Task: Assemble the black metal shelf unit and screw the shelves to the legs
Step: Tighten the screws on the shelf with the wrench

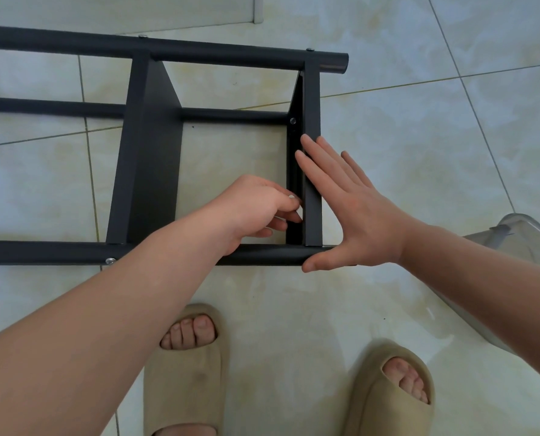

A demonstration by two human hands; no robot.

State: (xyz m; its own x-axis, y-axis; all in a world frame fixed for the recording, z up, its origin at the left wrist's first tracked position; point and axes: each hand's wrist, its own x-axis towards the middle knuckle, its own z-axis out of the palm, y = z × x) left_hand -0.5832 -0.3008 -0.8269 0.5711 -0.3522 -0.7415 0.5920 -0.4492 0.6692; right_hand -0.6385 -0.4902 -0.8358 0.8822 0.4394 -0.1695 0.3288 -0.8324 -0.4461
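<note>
Black shelf unit (149, 152) on side, tiled floor (420, 136): your left hand (256, 202) pinches silver screw (291, 197) inside end shelf (312, 105); your right hand (353, 209), fingers flat, braces shelf's outer face.

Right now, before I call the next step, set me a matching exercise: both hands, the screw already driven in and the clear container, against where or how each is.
1 left hand
2 right hand
3 driven screw
4 clear container

a on the floor, far right
b flat against the end shelf
c in the near leg
d pinching a small screw inside the end shelf

Pairs: 1-d, 2-b, 3-c, 4-a
</note>
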